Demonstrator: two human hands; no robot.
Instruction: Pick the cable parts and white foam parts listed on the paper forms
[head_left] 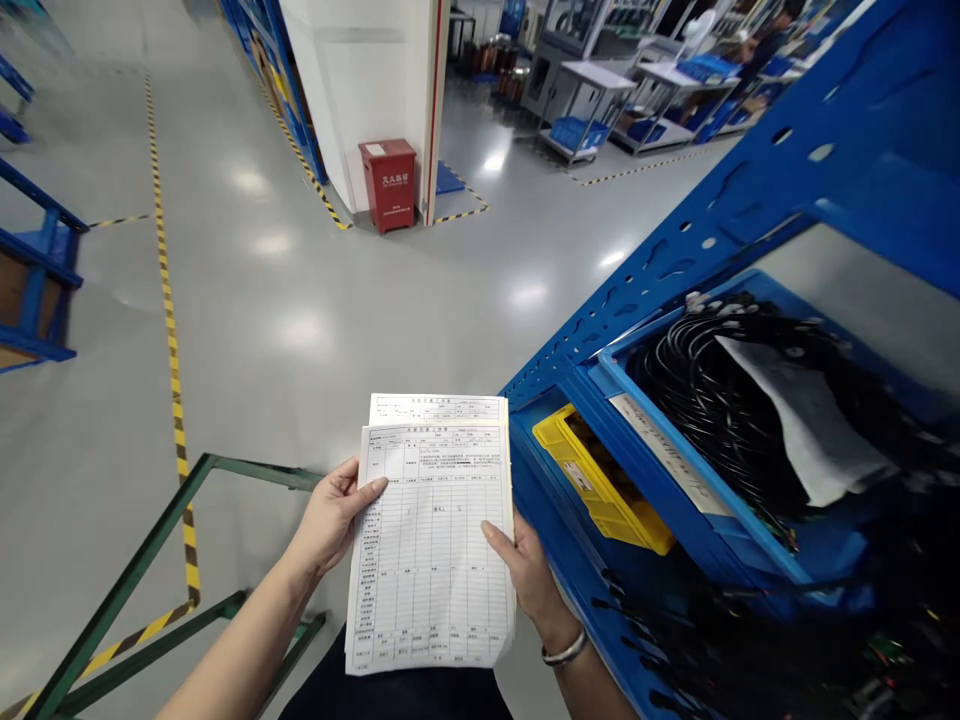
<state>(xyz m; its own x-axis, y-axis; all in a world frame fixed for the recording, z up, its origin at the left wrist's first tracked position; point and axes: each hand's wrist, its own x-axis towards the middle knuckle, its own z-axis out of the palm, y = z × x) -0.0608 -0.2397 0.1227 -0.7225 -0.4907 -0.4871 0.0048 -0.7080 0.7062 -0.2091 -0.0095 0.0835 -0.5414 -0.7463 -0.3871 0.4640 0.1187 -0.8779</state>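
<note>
Printed paper forms (431,570) with table grids are held up in front of me, one sheet sticking out above the other at the top. My left hand (337,515) pinches their left edge, thumb on the front face. On the right edge, my right hand (529,565) grips the same sheets, its thumb lying across the front and its fingers hidden behind. A silver bangle (565,648) is on the right wrist.
To my right stands a blue shelf rack (637,250) with a blue bin (622,365) of black cables and a yellow bin (600,480). A green metal frame (127,560) is at lower left. Ahead are a red box (388,185), a white pillar and metal carts (585,110).
</note>
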